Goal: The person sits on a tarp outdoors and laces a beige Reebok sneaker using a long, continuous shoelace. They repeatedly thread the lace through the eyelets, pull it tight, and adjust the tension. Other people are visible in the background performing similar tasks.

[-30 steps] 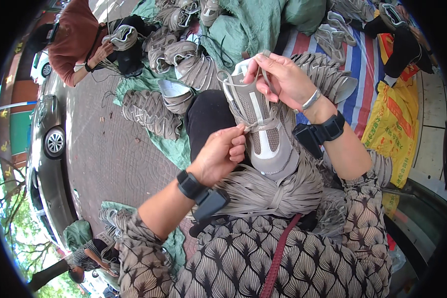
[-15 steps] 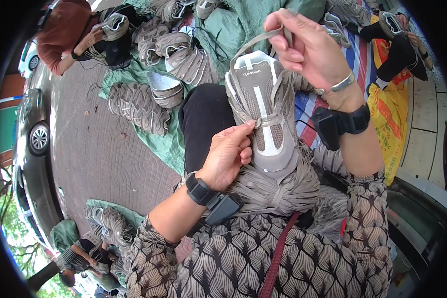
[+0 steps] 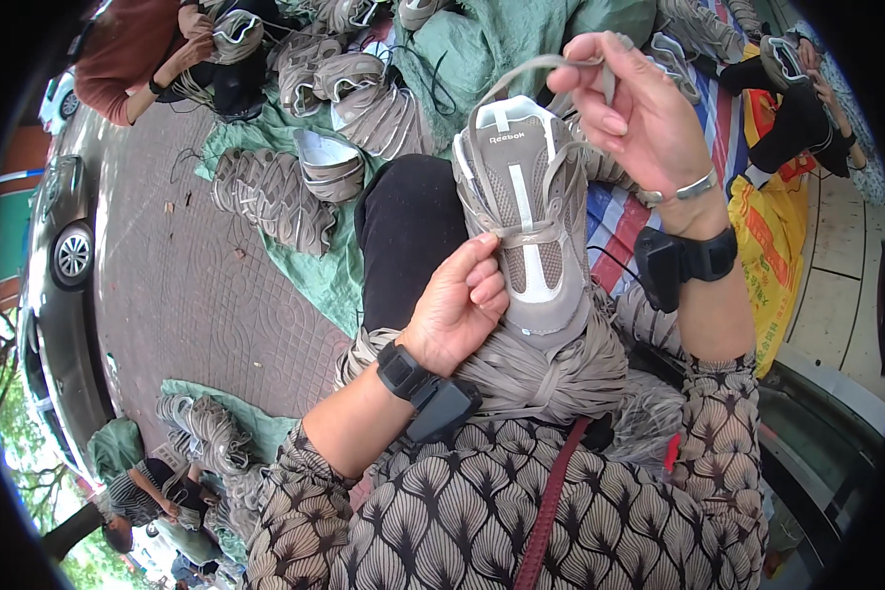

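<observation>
Lap: grey lace bundle across it. Grey shoe at bundle's far edge, toe nearest the body. Right hand near heel end, fingers clamped on a lace. Left hand pinches lacing.

Wide head-worn fisheye, looking down from above, hands close.

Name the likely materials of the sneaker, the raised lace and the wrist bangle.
Sneaker: apparently fabric mesh, by its open texture, with a smooth matte toe, perhaps synthetic suede. Lace: probably woven fabric, flat and dull, curving from the right hand. Bangle: likely polished metal, silvery and shiny.
</observation>
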### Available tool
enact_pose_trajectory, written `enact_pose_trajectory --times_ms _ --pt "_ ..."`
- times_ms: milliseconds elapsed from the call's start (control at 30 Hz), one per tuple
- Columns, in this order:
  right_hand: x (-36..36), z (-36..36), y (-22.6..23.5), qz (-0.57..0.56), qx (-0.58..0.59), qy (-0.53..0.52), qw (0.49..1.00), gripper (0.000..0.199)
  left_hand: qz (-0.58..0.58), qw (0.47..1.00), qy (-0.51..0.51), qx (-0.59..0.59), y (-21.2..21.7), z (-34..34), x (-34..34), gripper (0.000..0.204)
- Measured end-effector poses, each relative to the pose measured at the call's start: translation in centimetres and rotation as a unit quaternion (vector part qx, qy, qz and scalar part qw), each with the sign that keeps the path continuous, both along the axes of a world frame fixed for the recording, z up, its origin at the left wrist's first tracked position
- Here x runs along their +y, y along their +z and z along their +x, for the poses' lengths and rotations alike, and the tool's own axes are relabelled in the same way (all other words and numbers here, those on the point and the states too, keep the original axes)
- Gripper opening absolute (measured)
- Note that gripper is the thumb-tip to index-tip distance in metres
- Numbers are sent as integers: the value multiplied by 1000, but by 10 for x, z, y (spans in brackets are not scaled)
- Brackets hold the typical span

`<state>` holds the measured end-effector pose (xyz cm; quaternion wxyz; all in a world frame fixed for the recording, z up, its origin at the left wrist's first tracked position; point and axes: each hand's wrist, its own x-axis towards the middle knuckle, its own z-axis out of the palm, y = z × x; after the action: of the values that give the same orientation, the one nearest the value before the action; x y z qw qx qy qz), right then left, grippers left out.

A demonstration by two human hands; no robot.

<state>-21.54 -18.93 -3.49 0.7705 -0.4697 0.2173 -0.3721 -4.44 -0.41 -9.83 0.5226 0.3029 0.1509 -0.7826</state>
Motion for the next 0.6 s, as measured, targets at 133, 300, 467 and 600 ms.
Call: enact_pose_trajectory --times_ms 133,300,467,600 --pt "1 0 20 -21 -50 -31 998 31 65 987 -60 -137 14 1 0 30" --pt "-10 -5 24 -2 -140 17 990 41 33 954 -94 -282 25 -2 -6 24" --pt "-14 -2 29 -17 -130 37 991 40 -3 949 -140 -281 14 3 -10 20" --pt "-13 2 30 -8 -119 28 992 40 -39 996 -77 8 -7 12 -3 21"
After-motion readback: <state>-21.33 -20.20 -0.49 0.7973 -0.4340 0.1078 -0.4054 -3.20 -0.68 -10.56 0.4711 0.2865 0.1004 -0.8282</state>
